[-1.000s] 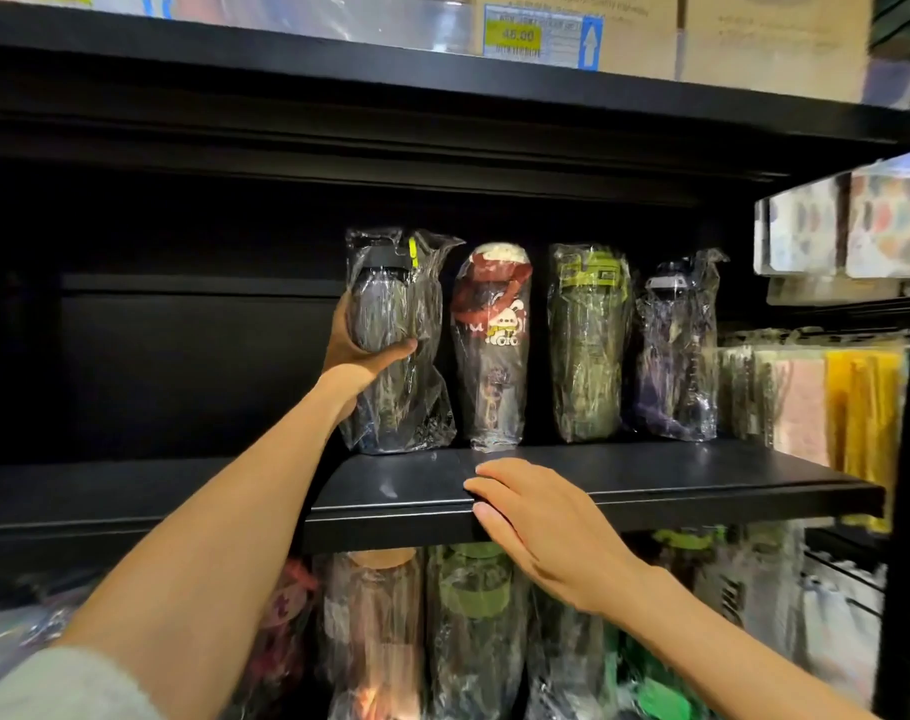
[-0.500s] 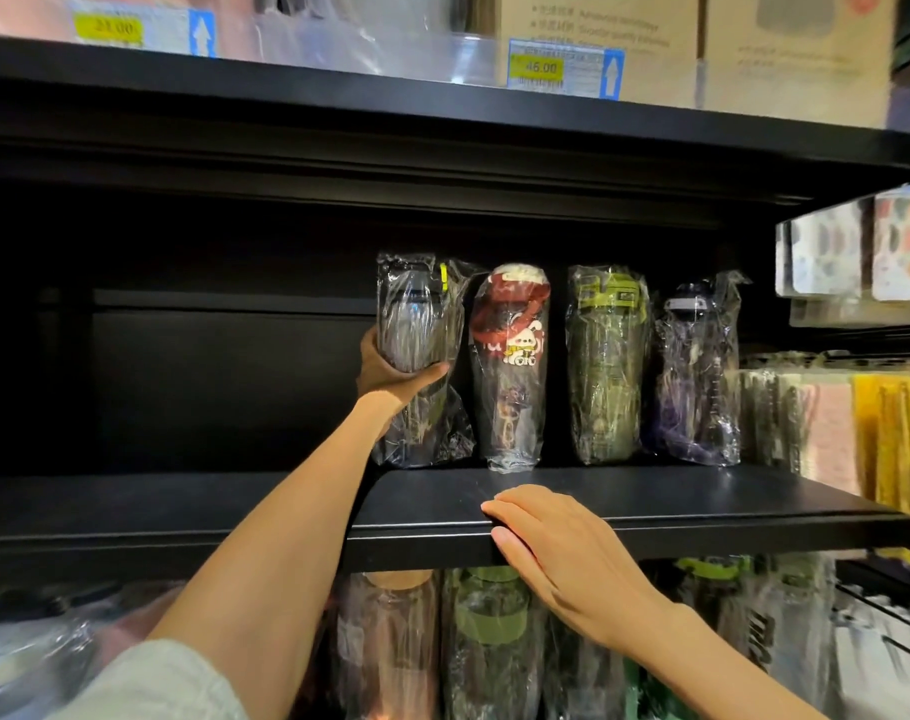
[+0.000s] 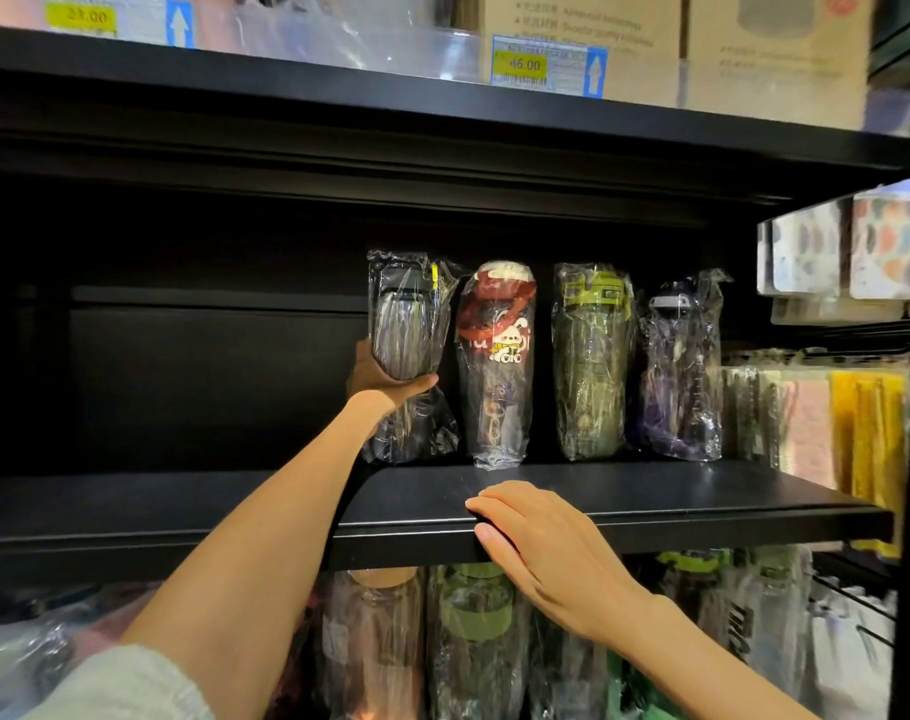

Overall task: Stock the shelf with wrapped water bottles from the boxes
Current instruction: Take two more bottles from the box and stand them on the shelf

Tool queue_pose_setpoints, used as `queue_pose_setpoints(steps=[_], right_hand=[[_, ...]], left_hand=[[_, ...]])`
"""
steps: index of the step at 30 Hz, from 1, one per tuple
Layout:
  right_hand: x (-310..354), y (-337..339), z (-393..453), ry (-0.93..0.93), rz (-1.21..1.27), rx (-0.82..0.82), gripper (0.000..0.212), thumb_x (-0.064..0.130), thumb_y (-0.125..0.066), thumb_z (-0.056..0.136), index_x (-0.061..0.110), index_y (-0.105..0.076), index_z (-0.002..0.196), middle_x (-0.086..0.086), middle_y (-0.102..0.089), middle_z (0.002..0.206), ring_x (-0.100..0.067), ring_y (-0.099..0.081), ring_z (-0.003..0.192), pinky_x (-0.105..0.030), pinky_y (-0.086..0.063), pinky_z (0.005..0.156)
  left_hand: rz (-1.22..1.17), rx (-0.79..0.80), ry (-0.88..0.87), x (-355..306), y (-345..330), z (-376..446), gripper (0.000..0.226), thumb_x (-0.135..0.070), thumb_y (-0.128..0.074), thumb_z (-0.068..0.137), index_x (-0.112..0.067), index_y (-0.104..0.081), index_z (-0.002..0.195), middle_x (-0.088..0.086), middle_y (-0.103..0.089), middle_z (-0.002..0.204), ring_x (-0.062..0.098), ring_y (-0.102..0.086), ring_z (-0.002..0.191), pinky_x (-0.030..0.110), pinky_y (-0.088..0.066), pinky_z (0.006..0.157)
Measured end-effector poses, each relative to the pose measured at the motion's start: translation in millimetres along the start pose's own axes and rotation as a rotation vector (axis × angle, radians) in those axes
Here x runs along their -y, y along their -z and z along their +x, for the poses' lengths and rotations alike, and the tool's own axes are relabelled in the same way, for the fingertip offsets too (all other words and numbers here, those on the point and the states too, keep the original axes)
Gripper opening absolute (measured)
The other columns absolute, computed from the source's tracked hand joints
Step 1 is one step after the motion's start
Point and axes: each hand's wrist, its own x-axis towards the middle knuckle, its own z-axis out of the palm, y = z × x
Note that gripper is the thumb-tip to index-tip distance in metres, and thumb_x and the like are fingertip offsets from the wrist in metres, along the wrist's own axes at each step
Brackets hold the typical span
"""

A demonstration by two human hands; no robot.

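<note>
Shelf [image 3: 702,504]: black, holds four upright wrapped bottles in a row. Grey bottle [image 3: 409,324], at 9 o'clock of the red bottle [image 3: 497,356]; left hand [image 3: 377,379] curled round its middle. Right hand [image 3: 546,548]: fingers straight, flat on shelf's front edge, at 6 o'clock of the row.

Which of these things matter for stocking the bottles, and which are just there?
Part of the job:
left hand gripping the grey bottle
red bottle, green bottle, purple bottle standing in the row
shelf, with the right hand resting on its front edge

Just there:
price tags
cardboard boxes above
yellow packets
</note>
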Motion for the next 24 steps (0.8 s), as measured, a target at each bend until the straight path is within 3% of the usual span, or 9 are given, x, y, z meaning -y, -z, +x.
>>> queue_pose_setpoints(steps=[5,11,13,15,16,17,18,20,24], right_hand=[[0.7,2.1,0.4,-0.014,0.001,0.010,0.044,0.042,-0.026,0.100,0.022,-0.056,0.126,0.010,-0.059,0.119,-0.007,-0.054,0.108,-0.016,-0.034,0.088],[0.7,4.5,2.3,-0.016,0.016,0.052,0.044,0.041,-0.028,0.100,0.021,-0.054,0.129,0.008,-0.057,0.124,-0.009,-0.051,0.113,-0.021,-0.037,0.092],[0.9,5.6,2.3,-0.020,0.019,0.065,0.045,0.042,-0.028,0.100,0.020,-0.053,0.130,0.009,-0.056,0.125,-0.008,-0.050,0.114,-0.022,-0.038,0.094],[1.6,7.3,2.5,-0.021,0.018,0.067,0.045,0.042,-0.028,0.100,0.019,-0.053,0.130,0.008,-0.057,0.125,-0.009,-0.050,0.115,-0.024,-0.038,0.096],[1.8,8.7,2.7,-0.024,0.013,0.064,0.046,0.042,-0.028,0.100,0.018,-0.053,0.130,0.007,-0.057,0.125,-0.010,-0.051,0.116,-0.025,-0.039,0.097],[2.0,9.9,2.5,-0.027,0.006,0.055,0.047,0.042,-0.028,0.100,0.016,-0.054,0.130,0.005,-0.058,0.125,-0.011,-0.051,0.116,-0.027,-0.041,0.097],[2.6,11.1,1.5,-0.030,-0.002,0.039,0.048,0.042,-0.028,0.100,0.015,-0.054,0.129,0.004,-0.058,0.125,-0.012,-0.052,0.115,-0.029,-0.042,0.097],[5.5,13.6,-2.5,-0.048,-0.012,-0.002,0.046,0.040,-0.030,0.100,0.013,-0.055,0.128,0.001,-0.059,0.123,-0.015,-0.054,0.113,-0.032,-0.044,0.095],[15.5,19.9,-19.0,-0.090,-0.038,-0.101,0.043,0.032,-0.032,0.099,0.008,-0.057,0.125,-0.004,-0.061,0.120,-0.021,-0.054,0.110,-0.029,-0.040,0.093]], left_hand=[[0.009,-0.006,0.031,4.3,-4.1,2.2,0.098,-0.031,-0.085,0.062,-0.016,-0.025,0.138,0.011,-0.044,0.137,0.032,-0.045,0.124,0.044,-0.040,0.102],[0.072,0.100,0.173,-2.2,8.0,-7.4,0.121,-0.041,-0.083,0.063,-0.013,-0.003,0.149,0.014,-0.029,0.149,0.035,-0.035,0.133,0.049,-0.033,0.107],[0.087,0.083,0.163,-5.1,17.2,-17.9,0.109,-0.048,-0.080,0.062,-0.012,-0.019,0.146,0.011,-0.043,0.137,0.030,-0.047,0.121,0.044,-0.041,0.101],[0.284,0.069,0.072,-12.4,33.9,-38.7,0.069,-0.066,-0.062,0.066,-0.008,-0.054,0.102,0.009,-0.059,0.095,0.020,-0.057,0.078,0.032,-0.049,0.075],[0.382,0.027,-0.008,-13.8,43.0,-48.0,0.063,-0.067,-0.055,0.072,-0.005,-0.052,0.085,0.012,-0.060,0.084,0.018,-0.053,0.067,0.029,-0.047,0.066],[0.451,-0.029,-0.109,-13.5,51.1,-55.4,0.060,-0.061,-0.051,0.081,-0.001,-0.051,0.088,0.017,-0.061,0.091,0.020,-0.055,0.071,0.031,-0.047,0.068],[0.484,-0.067,-0.212,-13.6,60.0,-65.6,0.057,-0.053,-0.049,0.089,0.002,-0.052,0.105,0.020,-0.060,0.109,0.026,-0.058,0.089,0.035,-0.047,0.079],[0.542,-0.067,-0.416,-11.7,76.3,-90.5,0.055,-0.042,-0.044,0.096,-0.005,-0.039,0.137,0.013,-0.045,0.140,0.026,-0.043,0.127,0.038,-0.036,0.103],[0.719,-0.028,-0.853,-5.7,98.9,-151.0,0.049,-0.037,-0.039,0.097,-0.005,-0.046,0.134,0.011,-0.052,0.133,0.026,-0.048,0.123,0.038,-0.033,0.106]])
